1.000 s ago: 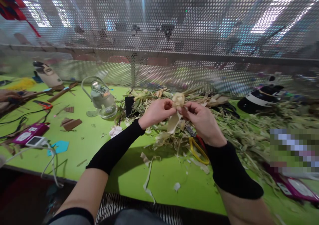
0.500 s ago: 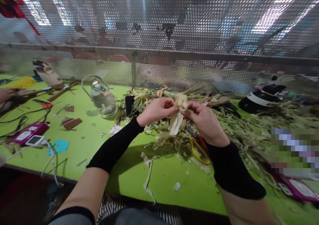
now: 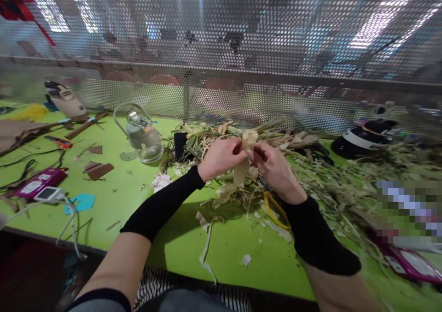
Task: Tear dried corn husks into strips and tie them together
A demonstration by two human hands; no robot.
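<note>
A pale corn husk strip [image 3: 241,173], with a rounded bunched top [image 3: 250,136], is pinched between my two hands above the table. My left hand [image 3: 223,156] is closed on it from the left, thumb and forefinger pressed together. From the right, my right hand [image 3: 274,168] grips it, with fingertips close to the left thumb. Part of the husk is hidden behind my fingers. Yellow-handled scissors [image 3: 276,213] lie just below my right hand. Behind and around both hands spreads a heap of dry husk pieces [image 3: 321,187].
A clear handled bottle [image 3: 141,137] stands left of the heap, beside a black block [image 3: 180,147]. A purple power strip [image 3: 43,183] with white cables lies at left. A black-and-white object [image 3: 362,137] sits at right. A perforated metal screen [image 3: 221,40] rises behind the green table [image 3: 172,238].
My hands have drawn closer together around the husk, the left moving slightly right and the right slightly left. At far left, another person's hand has left the view.
</note>
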